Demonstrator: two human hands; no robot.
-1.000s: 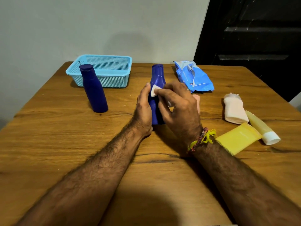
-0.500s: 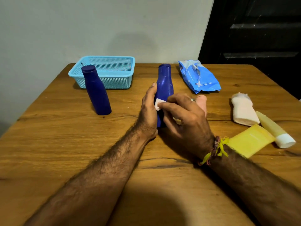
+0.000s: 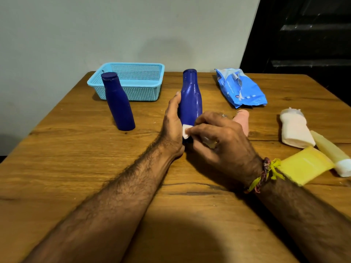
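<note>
A dark blue bottle stands upright at the middle of the wooden table. My left hand grips its left side near the base. My right hand pinches a small white wipe and presses it against the bottle's lower front. The bottle's base is hidden behind my hands. A second dark blue bottle stands apart to the left, leaning slightly.
A light blue mesh basket sits at the back left by the wall. A blue wipes packet lies back right. A pink bottle, a white bottle, a yellow tube and a yellow sachet lie at the right.
My right hand has slid the white wipe down the bottle from near the neck to the lower body. My left hand stays on the bottle's side.
</note>
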